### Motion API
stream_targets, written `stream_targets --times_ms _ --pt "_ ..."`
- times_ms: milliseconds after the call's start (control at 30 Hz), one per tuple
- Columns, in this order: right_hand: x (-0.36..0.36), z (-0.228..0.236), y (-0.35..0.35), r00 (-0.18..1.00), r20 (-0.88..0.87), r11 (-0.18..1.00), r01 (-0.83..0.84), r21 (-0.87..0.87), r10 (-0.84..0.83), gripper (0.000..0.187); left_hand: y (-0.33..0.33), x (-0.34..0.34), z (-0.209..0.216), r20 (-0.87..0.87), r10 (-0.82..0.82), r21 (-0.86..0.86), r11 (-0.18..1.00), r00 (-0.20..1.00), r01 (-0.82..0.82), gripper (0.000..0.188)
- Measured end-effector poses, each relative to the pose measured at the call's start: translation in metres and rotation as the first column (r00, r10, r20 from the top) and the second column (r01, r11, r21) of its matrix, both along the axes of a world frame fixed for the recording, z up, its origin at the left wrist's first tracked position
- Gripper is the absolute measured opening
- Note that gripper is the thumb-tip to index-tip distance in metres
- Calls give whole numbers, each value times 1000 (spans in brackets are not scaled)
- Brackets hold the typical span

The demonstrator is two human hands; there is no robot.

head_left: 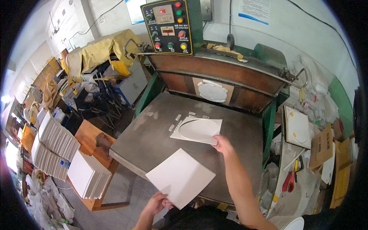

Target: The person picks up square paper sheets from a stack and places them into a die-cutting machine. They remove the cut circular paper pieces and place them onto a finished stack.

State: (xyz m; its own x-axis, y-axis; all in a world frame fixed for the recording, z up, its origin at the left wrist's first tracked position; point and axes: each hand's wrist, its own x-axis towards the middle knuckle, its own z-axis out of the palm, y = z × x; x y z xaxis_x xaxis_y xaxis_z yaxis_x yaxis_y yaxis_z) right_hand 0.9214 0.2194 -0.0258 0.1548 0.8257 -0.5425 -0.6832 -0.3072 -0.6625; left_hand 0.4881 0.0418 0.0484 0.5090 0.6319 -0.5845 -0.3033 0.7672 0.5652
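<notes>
My left hand [158, 203] holds a blank white square sheet [180, 177] by its near corner, tilted over the front edge of the grey metal press bed [149, 134]. My right hand [222, 145] reaches forward and pinches the near right corner of a second white sheet [197, 129] lying flat on the bed, which has a round shape pressed or cut into it. Small grey guide blocks [177, 119] sit along that sheet's far and left edges. On the upright brown platen behind hangs a round die form [212, 92].
A control panel [167, 26] with coloured buttons tops the green press. Stacks of white sheets [88, 174] rest on a wooden stand at left, with more piles [53, 143] beyond. At right a side table [303, 184] bears a cut sheet, red-handled tool and cardboard.
</notes>
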Motion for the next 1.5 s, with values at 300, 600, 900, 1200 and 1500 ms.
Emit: stream_targets --times_ms 300,600,900,1200,1500 --pt "71 61 -194 881 192 890 383 246 -433 41 159 196 -72 -13 125 23 992 992 -125 37" --pt "23 51 -390 689 296 741 661 118 -662 48 173 198 -78 -302 45 182 983 952 12 38" --pt "-79 116 -380 499 547 645 758 99 -672 42 201 318 -92 -774 580 336 37 254 941 61" --pt "-152 147 -408 423 498 515 856 55 -757 31 198 300 -97 -707 270 676 -11 653 737 48" --pt "-201 135 -453 374 284 403 914 47 -883 28 68 219 89 74 -915 343 396 396 852 30"
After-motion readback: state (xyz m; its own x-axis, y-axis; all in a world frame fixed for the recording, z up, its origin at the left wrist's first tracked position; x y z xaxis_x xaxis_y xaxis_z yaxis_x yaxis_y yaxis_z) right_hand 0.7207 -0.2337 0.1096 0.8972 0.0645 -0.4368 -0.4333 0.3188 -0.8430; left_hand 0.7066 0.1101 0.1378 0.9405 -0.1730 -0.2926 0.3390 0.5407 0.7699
